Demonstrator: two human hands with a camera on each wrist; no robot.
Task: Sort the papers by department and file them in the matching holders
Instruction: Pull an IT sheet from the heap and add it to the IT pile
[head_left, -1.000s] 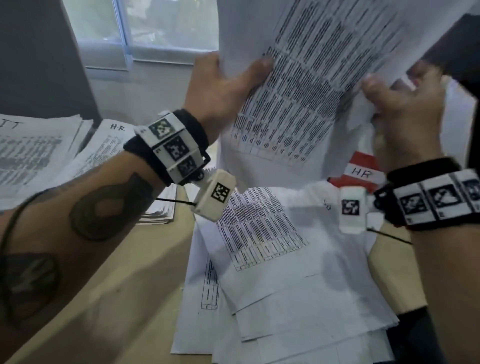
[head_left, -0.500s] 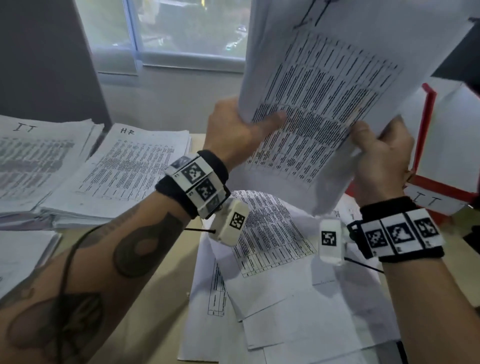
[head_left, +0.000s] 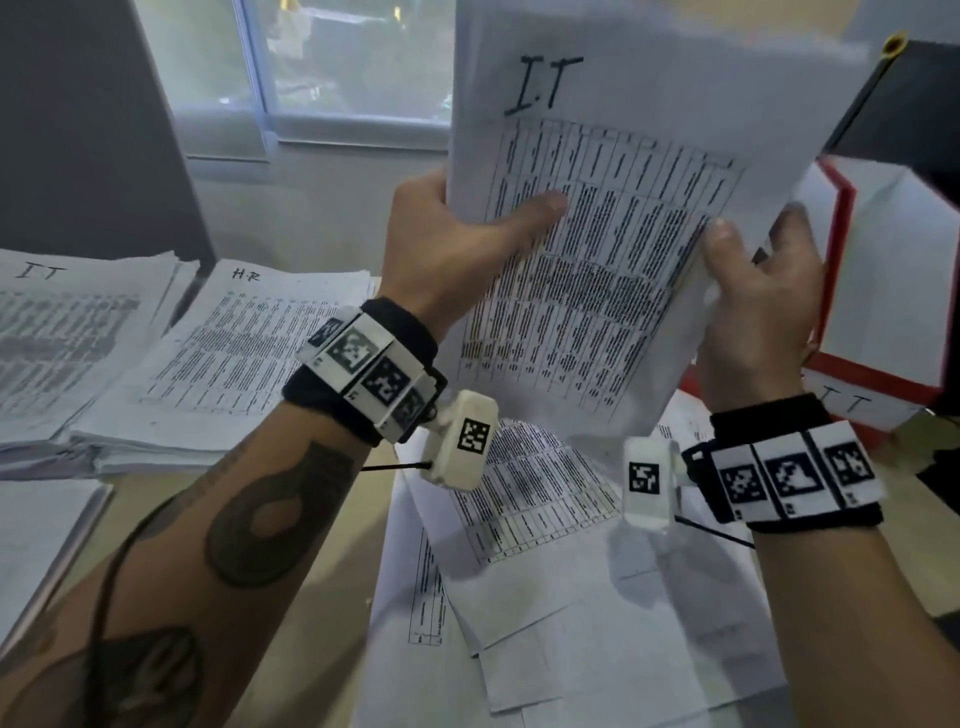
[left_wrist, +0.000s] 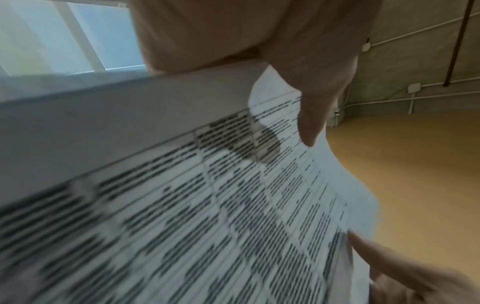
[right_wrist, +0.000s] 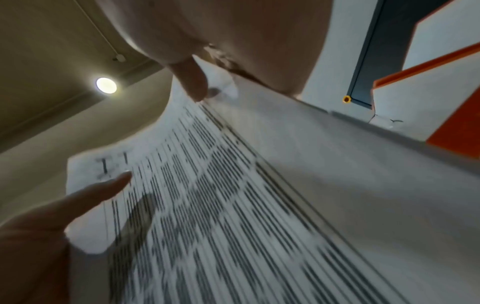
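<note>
**IT sheaf held upright in both hands**

The person held a thick sheaf of papers (head_left: 597, 234) up in the air above the desk (head_left: 332, 561), its long axis standing near vertical and leaning a little to the right. The handwritten "IT" heading sat at the top, so the printed table ran downward toward the wrists, face toward the head camera.

The left hand (head_left: 457, 244) gripped the sheaf's left edge, thumb laid flat across the printed face and the remaining fingers hidden behind the pages. The right hand (head_left: 753, 306) pinched the lower right edge, thumb on the front, fingers curled round the back. The wrist views showed each thumb pressing the top sheet.

Just behind the right hand stood a red-and-white holder (head_left: 883, 291) labelled "IT", upright at the desk's right side. On the left of the desk lay a flat stack marked IT (head_left: 62, 332) and, just beside it, a stack marked HR (head_left: 244, 343). Loose sheets (head_left: 571, 597) lay fanned and overlapping on the desk under the raised sheaf.
</note>
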